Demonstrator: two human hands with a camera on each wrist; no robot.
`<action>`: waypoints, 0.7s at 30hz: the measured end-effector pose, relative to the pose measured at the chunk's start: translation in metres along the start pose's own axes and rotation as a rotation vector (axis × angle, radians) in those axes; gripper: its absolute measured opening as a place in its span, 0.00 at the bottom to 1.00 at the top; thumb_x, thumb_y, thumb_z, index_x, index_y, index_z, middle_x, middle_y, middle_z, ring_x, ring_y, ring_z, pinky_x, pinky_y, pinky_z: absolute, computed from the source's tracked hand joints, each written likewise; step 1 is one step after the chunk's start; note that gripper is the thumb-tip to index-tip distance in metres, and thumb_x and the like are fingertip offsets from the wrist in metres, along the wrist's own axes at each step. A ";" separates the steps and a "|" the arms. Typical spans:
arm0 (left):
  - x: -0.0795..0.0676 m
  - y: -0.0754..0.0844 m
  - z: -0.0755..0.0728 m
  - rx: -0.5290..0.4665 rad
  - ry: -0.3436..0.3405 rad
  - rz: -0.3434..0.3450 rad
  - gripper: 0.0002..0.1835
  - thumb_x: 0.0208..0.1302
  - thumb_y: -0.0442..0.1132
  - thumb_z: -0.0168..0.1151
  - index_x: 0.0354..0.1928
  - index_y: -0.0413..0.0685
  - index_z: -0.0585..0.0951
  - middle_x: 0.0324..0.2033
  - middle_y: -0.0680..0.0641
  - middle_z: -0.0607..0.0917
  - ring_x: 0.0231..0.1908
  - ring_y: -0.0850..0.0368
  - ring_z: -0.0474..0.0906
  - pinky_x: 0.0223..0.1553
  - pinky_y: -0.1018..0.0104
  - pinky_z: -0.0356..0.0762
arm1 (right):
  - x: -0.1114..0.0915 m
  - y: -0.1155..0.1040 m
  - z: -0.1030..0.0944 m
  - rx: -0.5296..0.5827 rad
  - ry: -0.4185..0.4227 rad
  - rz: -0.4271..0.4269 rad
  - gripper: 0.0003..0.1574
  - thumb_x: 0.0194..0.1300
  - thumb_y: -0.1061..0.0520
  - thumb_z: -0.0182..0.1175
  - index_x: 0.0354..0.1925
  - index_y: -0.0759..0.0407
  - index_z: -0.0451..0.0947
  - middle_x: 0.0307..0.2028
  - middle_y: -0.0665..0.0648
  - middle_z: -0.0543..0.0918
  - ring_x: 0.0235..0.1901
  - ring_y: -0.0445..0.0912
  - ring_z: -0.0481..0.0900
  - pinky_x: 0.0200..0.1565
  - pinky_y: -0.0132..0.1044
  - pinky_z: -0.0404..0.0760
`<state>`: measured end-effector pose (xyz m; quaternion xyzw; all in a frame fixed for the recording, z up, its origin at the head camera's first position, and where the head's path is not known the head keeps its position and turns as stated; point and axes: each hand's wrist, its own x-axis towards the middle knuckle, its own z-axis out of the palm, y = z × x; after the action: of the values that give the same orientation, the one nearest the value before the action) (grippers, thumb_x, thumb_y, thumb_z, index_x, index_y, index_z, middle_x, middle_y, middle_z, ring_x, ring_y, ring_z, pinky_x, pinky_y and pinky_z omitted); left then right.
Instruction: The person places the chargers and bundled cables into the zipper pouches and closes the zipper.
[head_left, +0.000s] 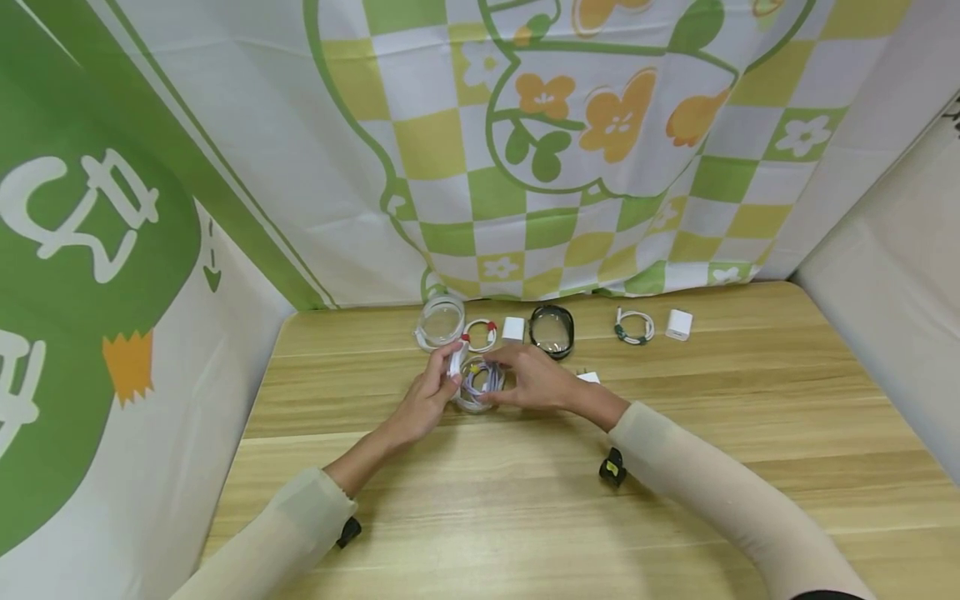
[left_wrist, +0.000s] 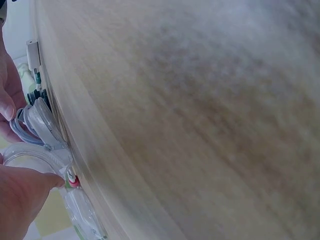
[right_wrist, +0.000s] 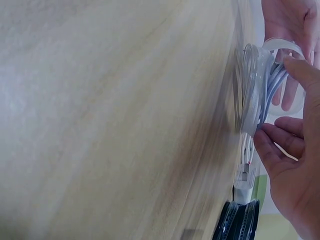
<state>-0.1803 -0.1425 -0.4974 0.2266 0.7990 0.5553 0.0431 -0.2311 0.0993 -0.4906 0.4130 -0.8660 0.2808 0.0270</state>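
A coiled pale purple-grey cable (head_left: 492, 380) sits in a clear round case (head_left: 471, 407) on the wooden table. Reaching in from the right, my right hand (head_left: 542, 379) pinches the coil between thumb and fingers, as the right wrist view shows around the cable (right_wrist: 274, 90) and the case wall (right_wrist: 252, 85). My left hand (head_left: 422, 404) holds a clear, white-edged round lid (head_left: 456, 362), tilted up on edge at the case's left. In the left wrist view this lid (left_wrist: 32, 147) lies between the left thumb and fingers; most of those fingers are hidden.
Along the table's back stand another clear round case (head_left: 422, 335), a white cable with a red tie (head_left: 481, 336), a white charger (head_left: 513, 329), a black-rimmed round case (head_left: 569, 335), a white cable with a green tie (head_left: 637, 328) and another charger (head_left: 678, 325). My right wrist partly hides a further charger (head_left: 589, 377).
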 end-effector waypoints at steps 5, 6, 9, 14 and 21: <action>-0.001 0.000 0.000 0.013 0.000 0.015 0.28 0.81 0.29 0.48 0.78 0.37 0.57 0.78 0.30 0.64 0.76 0.32 0.62 0.77 0.40 0.60 | 0.002 -0.002 0.003 0.008 0.014 0.031 0.40 0.61 0.41 0.78 0.59 0.68 0.84 0.52 0.63 0.89 0.50 0.51 0.86 0.53 0.44 0.86; -0.001 0.000 0.000 0.012 -0.002 0.014 0.28 0.81 0.29 0.48 0.78 0.37 0.57 0.78 0.31 0.64 0.76 0.32 0.63 0.77 0.40 0.61 | 0.002 -0.003 0.003 0.004 0.019 0.039 0.40 0.61 0.41 0.78 0.59 0.68 0.84 0.53 0.63 0.89 0.50 0.51 0.86 0.53 0.44 0.86; -0.001 0.000 0.000 0.003 -0.014 0.005 0.28 0.82 0.29 0.48 0.79 0.37 0.57 0.79 0.31 0.63 0.76 0.32 0.62 0.77 0.40 0.61 | 0.004 -0.006 0.005 -0.002 0.036 0.061 0.39 0.61 0.40 0.78 0.57 0.67 0.85 0.51 0.62 0.89 0.50 0.51 0.86 0.54 0.45 0.85; -0.002 -0.001 0.000 -0.016 -0.025 -0.007 0.28 0.82 0.29 0.47 0.79 0.37 0.56 0.79 0.31 0.62 0.76 0.31 0.63 0.77 0.40 0.61 | 0.008 -0.011 0.008 -0.021 0.049 0.093 0.39 0.58 0.38 0.79 0.56 0.66 0.86 0.47 0.60 0.90 0.46 0.49 0.85 0.52 0.44 0.85; -0.002 -0.001 -0.001 -0.008 -0.022 0.011 0.29 0.80 0.28 0.49 0.78 0.38 0.58 0.76 0.29 0.67 0.73 0.30 0.67 0.75 0.37 0.64 | 0.011 -0.016 0.014 -0.096 0.059 0.089 0.41 0.54 0.37 0.82 0.53 0.65 0.87 0.43 0.59 0.90 0.44 0.49 0.85 0.53 0.44 0.83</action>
<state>-0.1794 -0.1442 -0.4985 0.2371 0.7950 0.5562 0.0496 -0.2243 0.0764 -0.4924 0.3638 -0.8947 0.2520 0.0597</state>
